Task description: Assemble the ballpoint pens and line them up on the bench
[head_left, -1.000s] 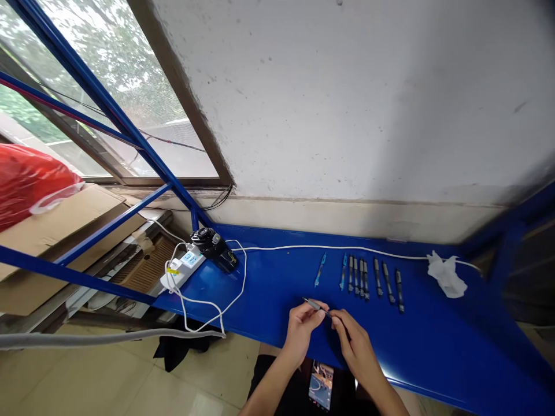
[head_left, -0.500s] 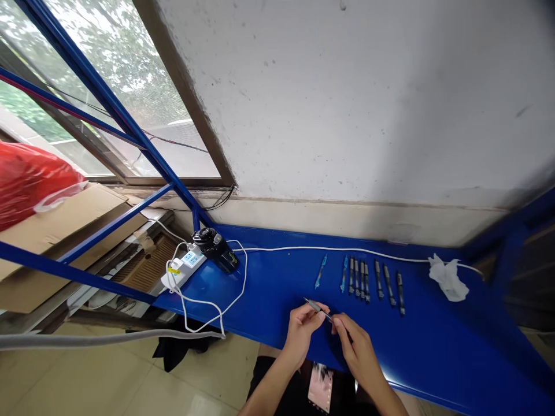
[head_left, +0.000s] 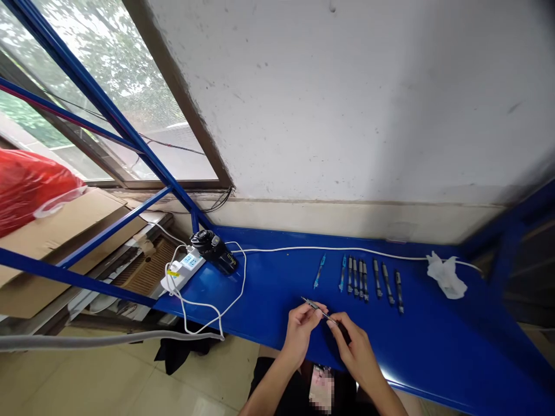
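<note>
A slim dark pen is held over the front part of the blue tabletop. My left hand pinches it near the middle, so its thin end points up and to the left. At its lower right end, the thumb and fingers of my right hand are closed on it. The fingers hide part of the barrel. Beyond my hands lie a blue pen, a second blue pen and several black pens, roughly side by side.
A crumpled white tissue lies at the right. On the left are a black device, a white power strip and a looped white cable. Blue frame bars rise at the left. A phone rests below the table edge.
The right fingers have shifted slightly along the pen and closed on its lower end. My left hand keeps its hold. The view has moved a little.
</note>
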`<state>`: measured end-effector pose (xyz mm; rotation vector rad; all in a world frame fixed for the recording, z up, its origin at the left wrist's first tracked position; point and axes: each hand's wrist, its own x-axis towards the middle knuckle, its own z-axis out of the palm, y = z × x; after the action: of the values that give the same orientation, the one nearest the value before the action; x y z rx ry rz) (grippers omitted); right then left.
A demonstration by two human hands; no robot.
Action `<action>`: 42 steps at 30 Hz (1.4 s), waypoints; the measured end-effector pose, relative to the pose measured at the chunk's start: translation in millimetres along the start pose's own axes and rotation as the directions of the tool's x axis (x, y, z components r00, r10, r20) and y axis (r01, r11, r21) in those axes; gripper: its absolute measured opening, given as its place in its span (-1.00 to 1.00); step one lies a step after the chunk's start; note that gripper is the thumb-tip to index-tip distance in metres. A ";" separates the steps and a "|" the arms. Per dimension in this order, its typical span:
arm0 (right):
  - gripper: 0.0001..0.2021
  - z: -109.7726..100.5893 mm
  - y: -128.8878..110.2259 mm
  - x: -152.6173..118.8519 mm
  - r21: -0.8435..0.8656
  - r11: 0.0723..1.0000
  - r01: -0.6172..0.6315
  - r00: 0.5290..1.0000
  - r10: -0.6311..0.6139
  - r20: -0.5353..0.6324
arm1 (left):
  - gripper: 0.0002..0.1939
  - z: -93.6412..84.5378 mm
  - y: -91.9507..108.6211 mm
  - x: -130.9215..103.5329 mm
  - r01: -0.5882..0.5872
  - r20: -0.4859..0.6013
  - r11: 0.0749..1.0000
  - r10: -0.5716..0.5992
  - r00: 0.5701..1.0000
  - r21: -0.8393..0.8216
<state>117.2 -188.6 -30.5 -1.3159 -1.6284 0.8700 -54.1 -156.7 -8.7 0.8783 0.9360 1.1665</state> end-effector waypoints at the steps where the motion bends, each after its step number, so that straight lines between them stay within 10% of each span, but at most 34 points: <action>1: -0.74 -0.5 -0.7 0.0 0.006 1.000 -0.006 1.000 0.006 0.014 | -0.71 0.1 0.3 0.2 -0.006 0.003 1.000 0.006 1.000 0.006; 15: -0.42 -8.6 -7.3 8.7 0.270 0.906 -0.325 0.938 0.274 0.210 | -0.70 -4.5 -4.2 1.3 -0.104 0.085 0.993 0.099 0.991 0.056; 25: -0.51 8.6 -36.0 -12.6 0.831 0.175 -0.528 0.820 0.359 0.446 | -0.66 16.2 25.5 -15.2 -0.103 0.224 0.991 0.081 0.971 0.088; 28: -0.62 3.3 -45.0 -19.8 0.889 0.238 -0.391 0.869 0.414 0.271 | -0.56 21.9 40.3 -8.0 -0.201 0.323 0.921 0.089 0.942 0.334; 31: -0.67 -16.5 -47.9 -28.0 0.815 0.535 -0.222 0.880 0.469 -0.068 | -0.54 14.3 47.0 11.7 -0.385 0.393 0.716 0.168 0.904 0.582; 35: -0.63 -56.0 -44.4 -44.2 0.180 0.980 -0.079 0.909 0.145 -0.391 | -0.48 -9.3 36.6 38.5 -0.476 0.441 0.431 0.185 0.878 0.766; 42: -0.39 -105.5 -28.2 -55.6 -0.528 0.838 0.141 0.923 -0.303 -0.235 | -0.50 -28.4 2.9 51.5 -0.463 0.411 0.283 0.226 0.883 0.840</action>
<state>207.9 -248.1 26.6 -1.4760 -1.7677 0.0697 -74.4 -103.4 -23.4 2.2310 1.2663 0.7610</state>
